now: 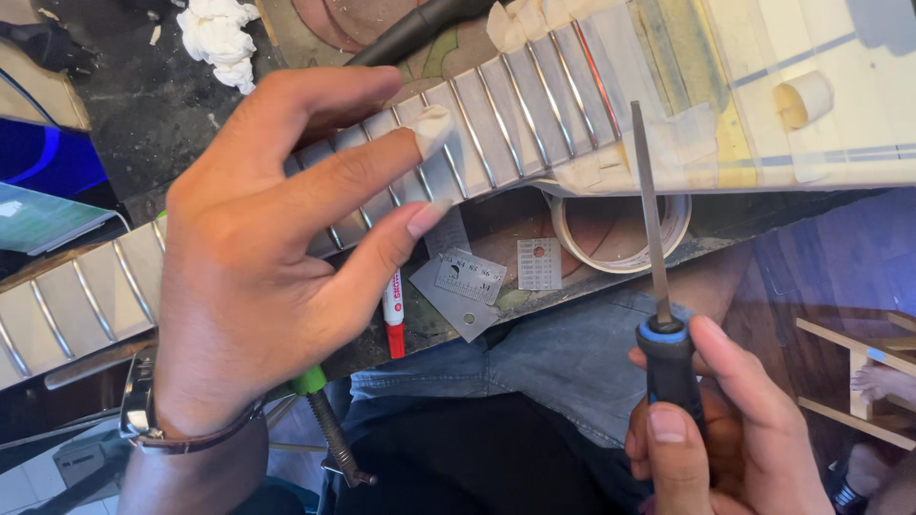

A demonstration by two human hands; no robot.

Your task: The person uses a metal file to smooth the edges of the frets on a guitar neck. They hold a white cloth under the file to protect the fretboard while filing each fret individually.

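Observation:
A guitar neck [515, 110] runs across the view, its fingerboard covered in pale masking tape with bare metal frets showing between the strips. My left hand [272, 257] lies on the neck with fingers spread; the middle fingertip is wrapped in tape. It holds nothing and wears a wristwatch. My right hand [711, 429] at the lower right grips the black and blue handle of a slim metal file [652, 215]. The file points up toward the taped neck end, its tip just below the neck's lower edge.
A roll of masking tape [620, 234] lies under the neck. Small metal gauge plates [468, 286] and a red marker [393, 319] rest on the bench edge. White crumpled paper [219, 38] lies top left. A green-handled tool [324, 420] hangs below. My jeans-clad legs are underneath.

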